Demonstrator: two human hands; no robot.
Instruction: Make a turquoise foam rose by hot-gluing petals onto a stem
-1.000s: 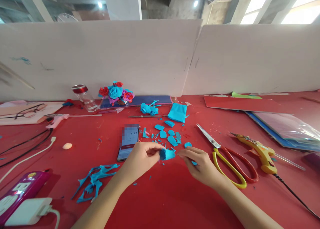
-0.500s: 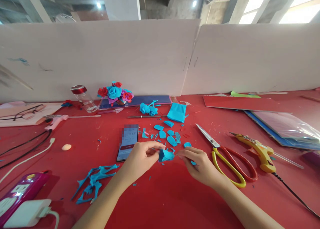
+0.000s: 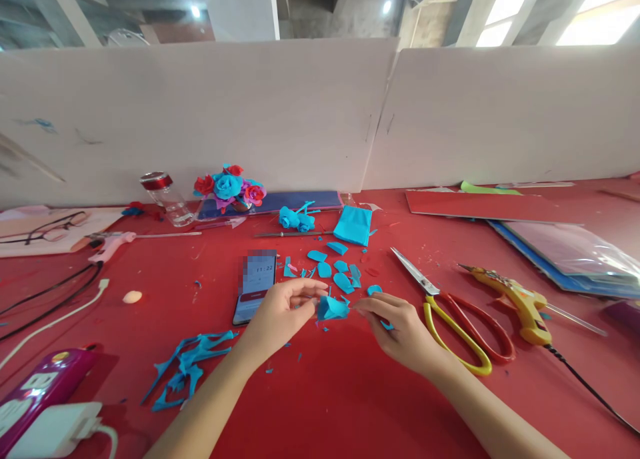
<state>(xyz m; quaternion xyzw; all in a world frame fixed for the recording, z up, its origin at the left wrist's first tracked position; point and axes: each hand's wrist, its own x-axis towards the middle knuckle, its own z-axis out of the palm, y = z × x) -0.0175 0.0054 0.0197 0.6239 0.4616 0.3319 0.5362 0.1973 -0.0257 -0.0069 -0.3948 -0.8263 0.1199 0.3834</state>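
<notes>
Paper bud (image 3: 333,308), blue crepe: between the hands, pinched by left hand (image 3: 280,315) at its base, right hand (image 3: 397,329) fingertips closed on its edge. Likely light, soft, tear-prone; best held at the base. Petals (image 3: 335,272) just beyond; scissors (image 3: 450,315) right.

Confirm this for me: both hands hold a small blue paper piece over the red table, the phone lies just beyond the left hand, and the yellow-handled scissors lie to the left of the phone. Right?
Not quite. In the head view the scissors lie to the right of the phone, beside the right hand. The rest holds: both hands, left hand included, hold the blue paper piece over the red table.
</notes>
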